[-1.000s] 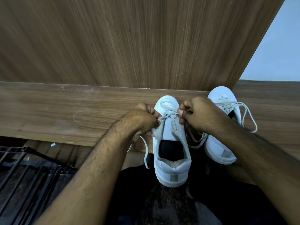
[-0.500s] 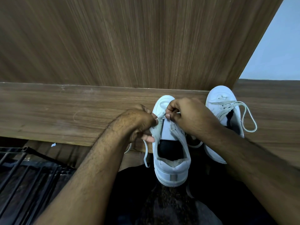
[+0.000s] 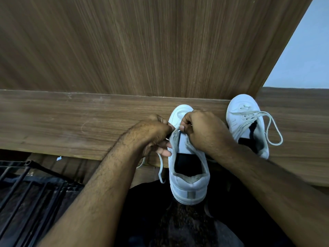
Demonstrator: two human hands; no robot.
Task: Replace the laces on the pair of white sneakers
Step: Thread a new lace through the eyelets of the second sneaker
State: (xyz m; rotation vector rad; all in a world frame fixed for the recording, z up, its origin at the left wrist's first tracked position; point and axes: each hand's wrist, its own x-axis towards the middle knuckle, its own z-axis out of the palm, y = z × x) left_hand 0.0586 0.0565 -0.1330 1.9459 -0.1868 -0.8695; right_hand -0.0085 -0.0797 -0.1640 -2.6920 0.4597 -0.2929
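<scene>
Head cam, single view. Near sneaker at frame centre, heel toward viewer, toe on edge of wooden ledge. Both hands up at toe-end eyelets. L hand curled on left eyelet flap, fingertips pinching there; lace dangling loose below it, down sneaker's left side. R hand curled, pinching at top eyelets, prob a lace end; exact bit hidden by fingers, can't confirm. Tongue and mid eyelets look bare, no crossings visible below hands.

Second sneaker centre-right of frame, further back on ledge, partly behind R forearm. Laced w/ loose lace, big loop hanging off to right, untied.

Progress est: near sneaker at early threading, first eyelet row only; rest of rows plus tie left. Can't tell whether far sneaker's lace is new or old, so either ~half done or barely started. No spare laces in sight.

Black wire rack lower left, not involved.
</scene>
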